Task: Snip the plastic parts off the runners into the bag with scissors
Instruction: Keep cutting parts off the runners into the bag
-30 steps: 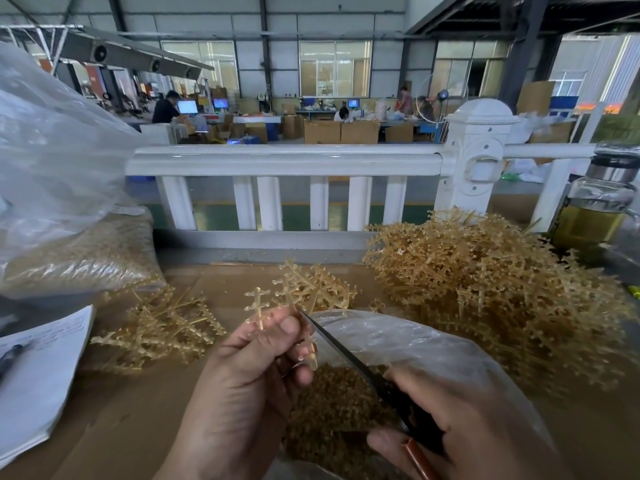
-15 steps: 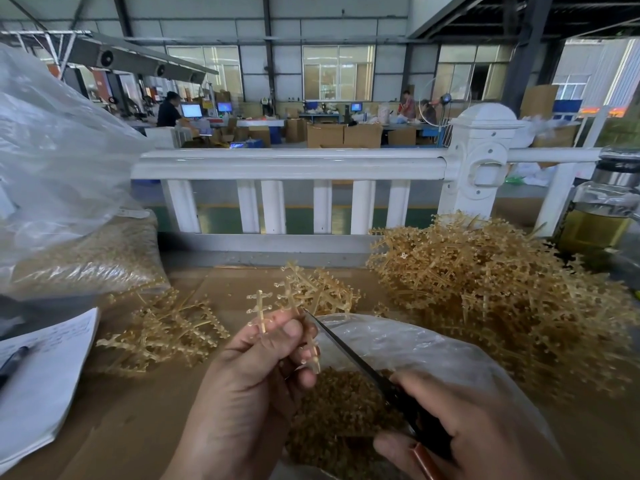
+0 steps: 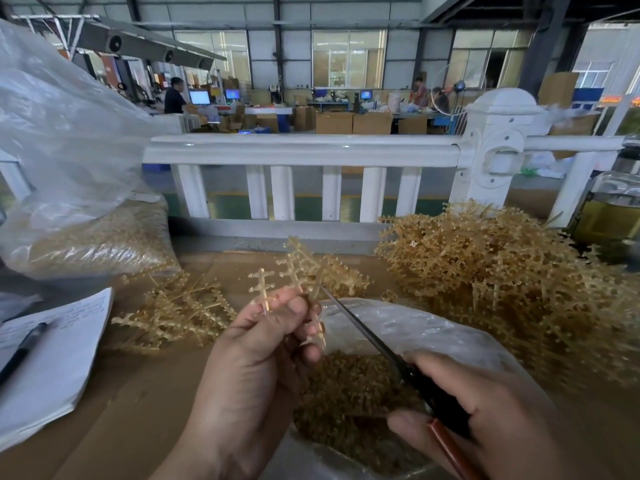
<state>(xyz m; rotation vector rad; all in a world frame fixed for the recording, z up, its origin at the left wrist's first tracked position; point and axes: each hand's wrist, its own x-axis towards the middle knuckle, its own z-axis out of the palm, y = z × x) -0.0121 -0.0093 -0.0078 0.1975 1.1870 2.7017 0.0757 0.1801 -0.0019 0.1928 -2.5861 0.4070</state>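
My left hand (image 3: pixel 256 355) pinches a tan plastic runner (image 3: pixel 294 275) with small parts on its branches, held upright over an open clear bag (image 3: pixel 415 327) that holds several snipped tan parts (image 3: pixel 346 393). My right hand (image 3: pixel 485 417) grips dark scissors (image 3: pixel 381 348) by the handles. The blades point up and left, their tip at the runner just beside my left fingertips. A large heap of uncut runners (image 3: pixel 502 278) lies at the right.
A smaller heap of runners (image 3: pixel 180 313) lies left of my hands. A paper pad with a pen (image 3: pixel 45 355) sits at the left edge. A big clear bag of parts (image 3: pixel 97 244) stands behind it. A white railing (image 3: pixel 311 154) and a jar (image 3: pixel 613 209) border the cardboard-covered table.
Both hands hold the same grips. The scissor tip stays at the runner, and the view has shifted only slightly.
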